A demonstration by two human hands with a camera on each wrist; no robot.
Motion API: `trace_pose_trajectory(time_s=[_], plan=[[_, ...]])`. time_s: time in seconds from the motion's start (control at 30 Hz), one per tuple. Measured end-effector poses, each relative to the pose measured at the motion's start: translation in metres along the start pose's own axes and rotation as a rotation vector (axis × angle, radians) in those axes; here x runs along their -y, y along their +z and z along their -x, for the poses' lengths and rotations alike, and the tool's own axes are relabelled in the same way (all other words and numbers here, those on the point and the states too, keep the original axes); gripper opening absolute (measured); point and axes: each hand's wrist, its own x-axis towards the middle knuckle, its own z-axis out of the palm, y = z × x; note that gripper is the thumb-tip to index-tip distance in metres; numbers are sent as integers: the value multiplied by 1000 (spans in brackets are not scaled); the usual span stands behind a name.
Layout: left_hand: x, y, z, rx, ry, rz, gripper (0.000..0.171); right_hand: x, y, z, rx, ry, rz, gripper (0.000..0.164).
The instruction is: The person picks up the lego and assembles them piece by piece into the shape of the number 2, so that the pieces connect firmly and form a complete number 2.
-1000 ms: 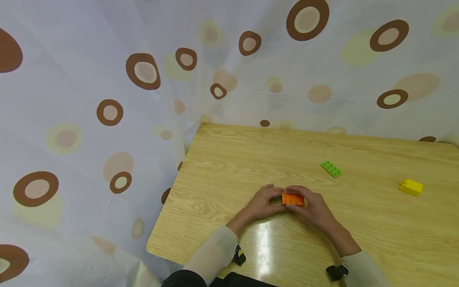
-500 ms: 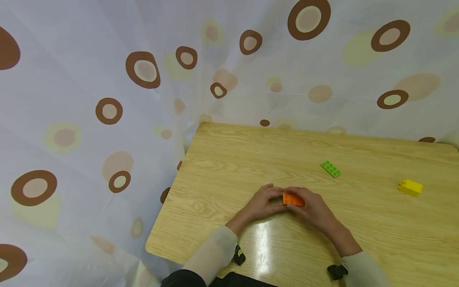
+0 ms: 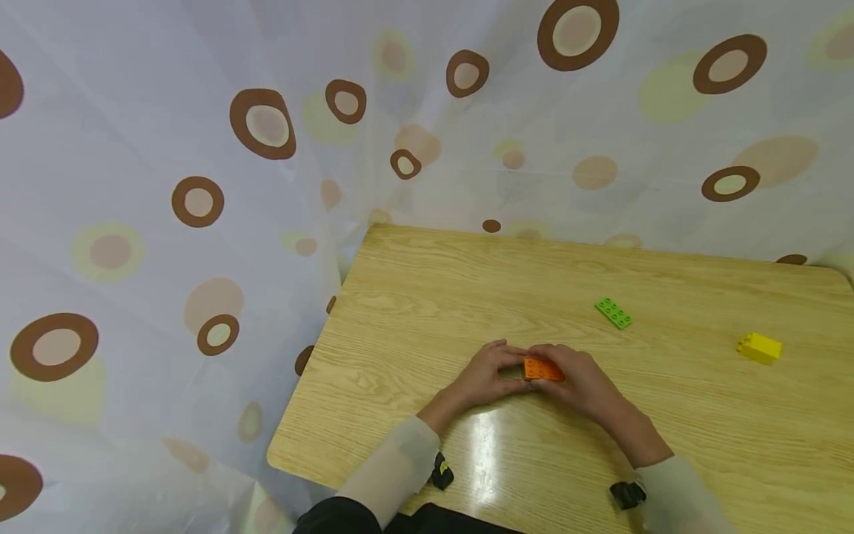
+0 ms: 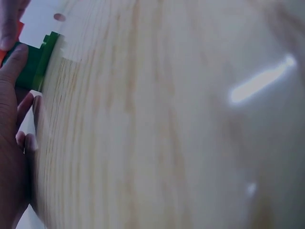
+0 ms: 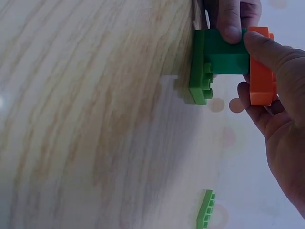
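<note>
Both hands meet over a small stack of toy building bricks near the middle of the table. My right hand (image 3: 587, 382) pinches an orange brick (image 5: 260, 83) between thumb and fingers at the top of the stack. Below the orange brick is a dark green brick (image 5: 228, 61), which my left hand (image 3: 482, 377) grips with its thumb on the near side. The green brick stands on a lighter green plate brick (image 5: 197, 71) with studs showing, at the tabletop. In the head view the fingers partly cover the stack, and mainly orange shows.
A flat light green plate brick (image 3: 613, 313) lies farther back on the wooden table (image 3: 427, 289), to the right of the hands. Beyond it at the right sits a yellow brick (image 3: 760, 346) on its side. Patterned sheeting (image 3: 534, 111) rises behind the table and along its left.
The orange brick has turned slightly in the right hand's grip. Both hands otherwise keep their places on the stack, and the head view has shifted a little.
</note>
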Motion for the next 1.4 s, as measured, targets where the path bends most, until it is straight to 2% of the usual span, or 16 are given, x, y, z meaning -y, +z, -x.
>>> trace_pose_trajectory(time_s=[0.2, 0.4, 0.5, 0.73, 1.1, 1.27, 1.4], plan=[[1, -3, -2, 6, -4, 11, 49, 2, -5, -8, 53, 15, 30, 48], [1, -3, 2, -26, 5, 26, 44, 6, -8, -16, 125, 18, 33, 46], [0, -1, 3, -38, 17, 14, 42, 6, -7, -14, 137, 30, 36, 45], [-4, 6, 2, -18, 3, 20, 45, 3, -8, 0, 74, 32, 11, 46], [-5, 2, 2, 10, -37, 22, 48, -11, 3, 8, -75, 4, -107, 45], [-4, 0, 2, 9, -48, 10, 47, -17, 13, 10, -124, 56, -160, 45], [-3, 0, 3, -2, -46, 1, 46, -22, 21, 12, -144, 101, -252, 43]])
